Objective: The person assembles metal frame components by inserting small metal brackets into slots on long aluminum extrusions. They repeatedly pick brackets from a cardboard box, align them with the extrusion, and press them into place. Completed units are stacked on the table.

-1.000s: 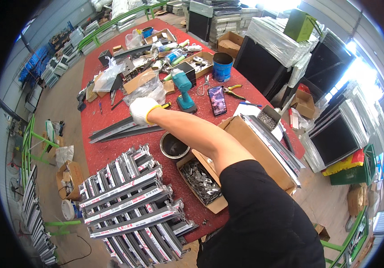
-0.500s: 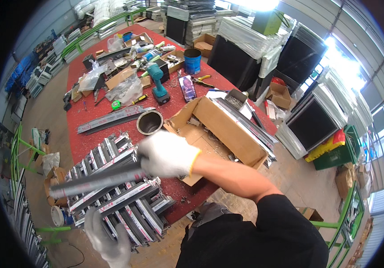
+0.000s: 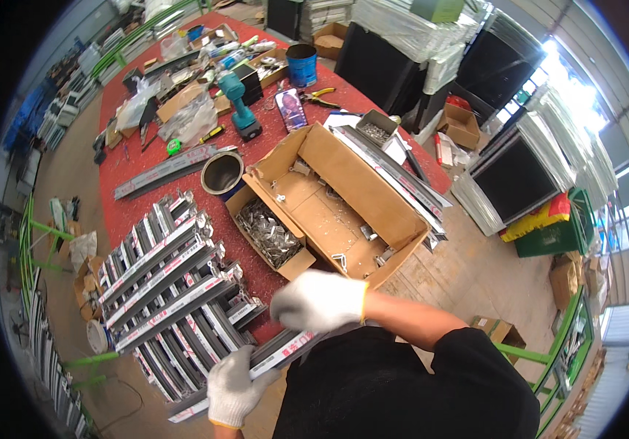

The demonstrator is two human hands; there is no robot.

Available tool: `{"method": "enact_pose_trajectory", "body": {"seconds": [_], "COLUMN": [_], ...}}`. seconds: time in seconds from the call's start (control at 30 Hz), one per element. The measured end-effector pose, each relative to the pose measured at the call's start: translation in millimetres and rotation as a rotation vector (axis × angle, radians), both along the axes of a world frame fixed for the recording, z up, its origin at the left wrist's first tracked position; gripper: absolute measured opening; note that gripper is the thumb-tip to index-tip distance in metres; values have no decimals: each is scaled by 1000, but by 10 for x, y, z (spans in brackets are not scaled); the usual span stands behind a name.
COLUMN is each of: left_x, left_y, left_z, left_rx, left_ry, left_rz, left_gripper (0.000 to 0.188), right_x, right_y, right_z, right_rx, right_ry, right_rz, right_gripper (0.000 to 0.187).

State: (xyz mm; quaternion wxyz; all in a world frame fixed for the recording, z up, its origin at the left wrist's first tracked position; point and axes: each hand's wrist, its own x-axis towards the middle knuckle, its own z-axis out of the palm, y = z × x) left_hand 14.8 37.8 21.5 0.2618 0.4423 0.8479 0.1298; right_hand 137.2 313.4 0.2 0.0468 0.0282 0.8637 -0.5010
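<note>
Both hands wear white gloves and hold one long grey metal profile (image 3: 285, 350) close to my body at the table's near edge. My left hand (image 3: 235, 385) grips its lower end. My right hand (image 3: 319, 300) is closed over its upper part. Just left of the hands lies a stack of similar metal profiles (image 3: 164, 293) on the red table (image 3: 128, 164). A small cardboard box of metal clips (image 3: 269, 234) sits just beyond my right hand.
A large open cardboard box (image 3: 344, 197) lies at centre right. A round metal tin (image 3: 221, 173), a single profile (image 3: 164, 170), a teal cordless drill (image 3: 240, 106), a phone (image 3: 292, 110), a blue can (image 3: 301, 64) and pliers (image 3: 319, 95) sit farther back. Stacked panels stand on the right.
My right hand came back from the far side of the table, bringing a profile over the stack to my body. My left hand has come up and taken hold of its lower end.
</note>
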Motion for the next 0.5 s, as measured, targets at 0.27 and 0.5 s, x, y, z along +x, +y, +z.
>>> {"method": "enact_pose_trajectory", "body": {"seconds": [0.27,0.5], "left_x": [582,996], "left_y": [100,344], "left_z": [-297,-482], "left_rx": [27,164], "left_ry": [-183,-251], "left_rz": [479,661], "left_gripper": [57,47], "right_x": [332,27], "right_y": [1573,1216], "right_z": [-485,-1204], "right_rx": [439,620], "right_ry": [-204,-548], "right_rz": [-441,53], "right_gripper": [29,34]}}
